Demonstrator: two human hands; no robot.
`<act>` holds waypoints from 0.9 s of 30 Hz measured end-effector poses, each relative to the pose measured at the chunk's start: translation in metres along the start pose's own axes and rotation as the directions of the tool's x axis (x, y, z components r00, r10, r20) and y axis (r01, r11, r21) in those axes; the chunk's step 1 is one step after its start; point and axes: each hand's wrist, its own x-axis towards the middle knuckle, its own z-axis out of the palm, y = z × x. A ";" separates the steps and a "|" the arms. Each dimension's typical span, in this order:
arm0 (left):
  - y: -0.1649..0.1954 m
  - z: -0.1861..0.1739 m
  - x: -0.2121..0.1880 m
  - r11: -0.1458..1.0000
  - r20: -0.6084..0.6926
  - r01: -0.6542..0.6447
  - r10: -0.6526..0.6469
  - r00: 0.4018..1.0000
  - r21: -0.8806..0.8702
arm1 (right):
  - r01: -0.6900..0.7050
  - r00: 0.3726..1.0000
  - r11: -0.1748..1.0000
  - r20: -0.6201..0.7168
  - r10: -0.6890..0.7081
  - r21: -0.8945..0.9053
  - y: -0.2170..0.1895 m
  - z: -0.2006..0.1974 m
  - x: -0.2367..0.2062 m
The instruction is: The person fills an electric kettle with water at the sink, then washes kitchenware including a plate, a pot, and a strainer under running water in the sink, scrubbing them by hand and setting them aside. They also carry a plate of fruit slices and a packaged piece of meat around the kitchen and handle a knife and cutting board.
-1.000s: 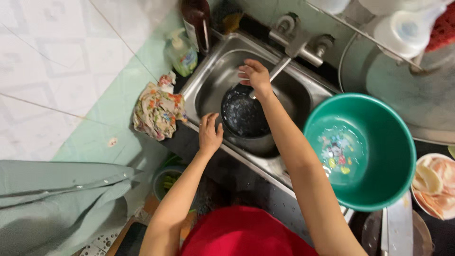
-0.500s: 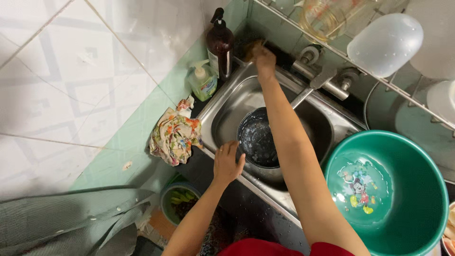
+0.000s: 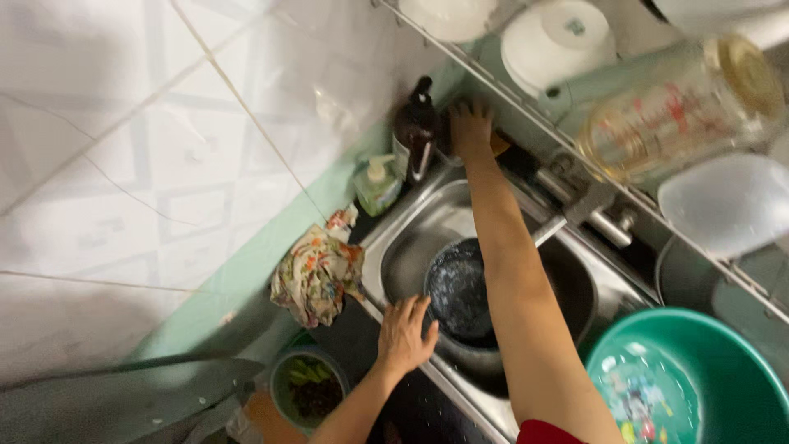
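Note:
A dark pan lies in the steel sink. My left hand rests flat with spread fingers on the sink's front rim, touching the pan's edge. My right hand reaches across the sink to its far corner and is laid on something yellow-orange beside a dark pump bottle. Whether it grips that thing I cannot make out. A small green soap bottle stands just left of the dark bottle.
A crumpled flowered cloth lies on the green ledge left of the sink. The tap juts over the basin. A green plastic basin sits at the right. A wire rack above carries white dishes and a glass jar. A bowl of scraps stands below.
My right hand went from over the pan to the far corner of the sink by the bottles. The left hand stayed on the sink's rim. The view swung up and left.

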 end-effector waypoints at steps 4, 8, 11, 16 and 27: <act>-0.002 -0.005 0.005 0.999 0.011 0.003 -0.003 1.000 -0.036 | -0.092 0.996 0.995 -0.005 0.092 0.025 -0.008 0.007 0.016; -0.004 -0.004 0.005 1.000 0.055 0.007 -0.006 0.998 -0.025 | -0.180 0.963 0.983 -0.196 0.183 0.032 0.001 0.001 0.026; -0.004 -0.002 0.002 0.999 0.077 0.029 -0.026 0.997 -0.038 | -0.199 0.919 0.789 -0.169 0.356 0.582 0.011 -0.013 0.032; -0.001 0.001 -0.001 0.999 0.082 0.035 -0.035 0.996 -0.008 | 0.096 0.768 0.007 -0.078 0.635 0.995 0.024 -0.034 0.006; 0.023 -0.011 -0.028 1.000 0.005 0.011 -0.011 1.000 -0.001 | 0.438 0.765 -0.821 0.327 0.555 0.367 -0.006 0.015 -0.258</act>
